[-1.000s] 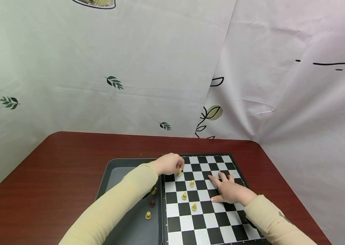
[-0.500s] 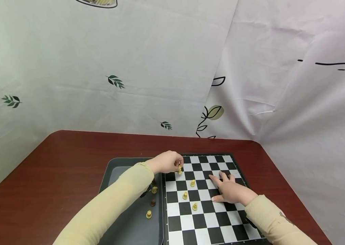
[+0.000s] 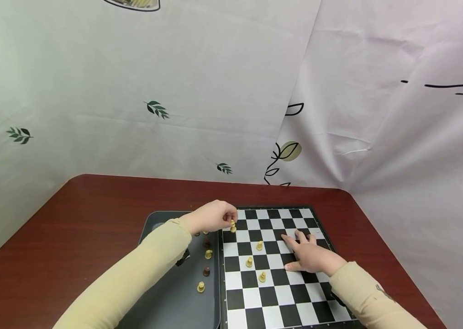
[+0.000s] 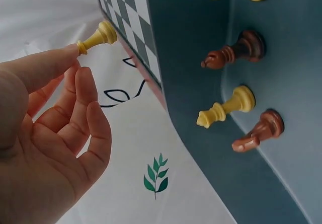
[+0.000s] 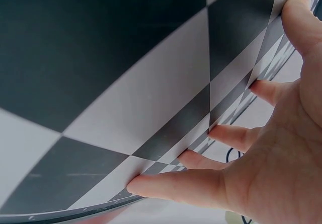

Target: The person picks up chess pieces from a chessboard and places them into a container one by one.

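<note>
My left hand (image 3: 214, 216) pinches a yellow chess piece (image 3: 233, 227) by its upper part, between thumb and fingers, over the far left corner of the chessboard (image 3: 285, 296). In the left wrist view the same yellow chess piece (image 4: 99, 36) sticks out beyond the fingertips; its top is hidden by them, so its kind cannot be told. My right hand (image 3: 310, 254) rests spread on the right half of the board, holding nothing. In the right wrist view the fingertips of the right hand (image 5: 261, 163) touch the squares. Three yellow pieces, one a yellow chess piece (image 3: 249, 262), stand on the board.
A grey tray (image 3: 174, 292) lies against the board's left side. Inside stand several pieces, among them a brown bishop (image 4: 234, 50), a yellow piece with a notched top (image 4: 226, 107) and a brown knight (image 4: 259, 132). A printed cloth (image 3: 198, 91) hangs behind the red-brown table (image 3: 71, 237).
My left hand has moved slightly left and up, carrying the yellow chess piece toward the board's left edge. More tray pieces now show beside the forearm. My right hand stays in place.
</note>
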The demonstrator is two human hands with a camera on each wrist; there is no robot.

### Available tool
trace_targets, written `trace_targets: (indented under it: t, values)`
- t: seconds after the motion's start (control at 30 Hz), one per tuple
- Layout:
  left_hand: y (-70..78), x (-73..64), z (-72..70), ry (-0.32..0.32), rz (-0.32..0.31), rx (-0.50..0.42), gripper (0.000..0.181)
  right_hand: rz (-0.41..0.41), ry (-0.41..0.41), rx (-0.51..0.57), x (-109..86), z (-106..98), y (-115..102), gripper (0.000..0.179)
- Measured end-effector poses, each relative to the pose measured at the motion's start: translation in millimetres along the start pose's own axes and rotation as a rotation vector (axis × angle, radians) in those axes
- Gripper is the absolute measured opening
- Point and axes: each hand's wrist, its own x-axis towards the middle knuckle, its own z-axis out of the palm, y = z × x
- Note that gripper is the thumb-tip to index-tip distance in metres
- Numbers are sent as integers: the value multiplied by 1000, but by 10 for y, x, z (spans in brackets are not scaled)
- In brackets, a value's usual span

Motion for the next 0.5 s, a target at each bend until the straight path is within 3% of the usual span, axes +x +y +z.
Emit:
trace_targets:
  t: [0.5]
  values:
    - [-70,-285,-153,23,-5,12,7,2,-3,3,-5,-3,-7,80]
